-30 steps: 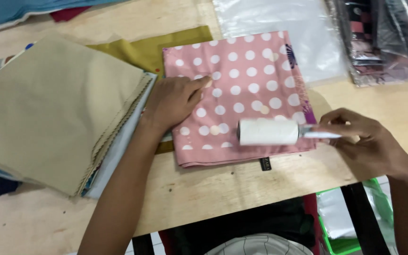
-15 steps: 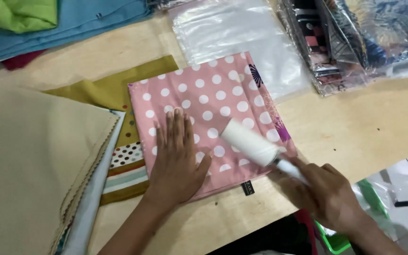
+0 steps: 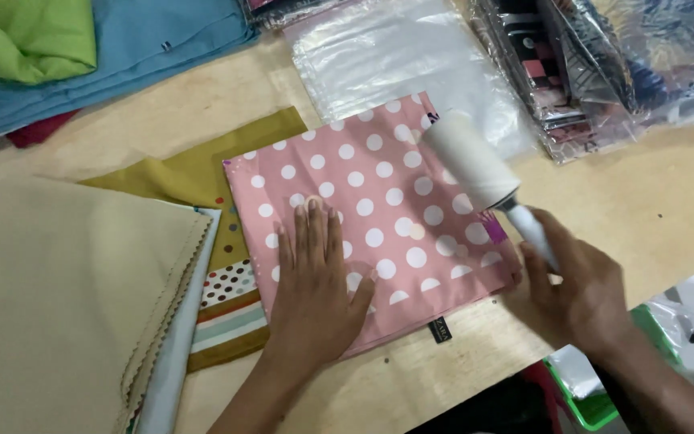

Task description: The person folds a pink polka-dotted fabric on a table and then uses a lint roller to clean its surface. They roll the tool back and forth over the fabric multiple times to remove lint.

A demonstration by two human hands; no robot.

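Left hand [image 3: 315, 281] lies flat, fingers spread, on the pink white-dotted folded cloth [image 3: 379, 201]; right hand [image 3: 576, 285] is clenched at its right edge.

I see both of my hands bare: no gloves, rings, watch or bands on either. The left hand [image 3: 315, 293] has short, plain nails, four fingers and the thumb all in view. Its forearm is bare down to the frame edge, no sleeve. The right hand [image 3: 576, 293] shows its back and knuckles; that wrist and forearm are uncovered too.
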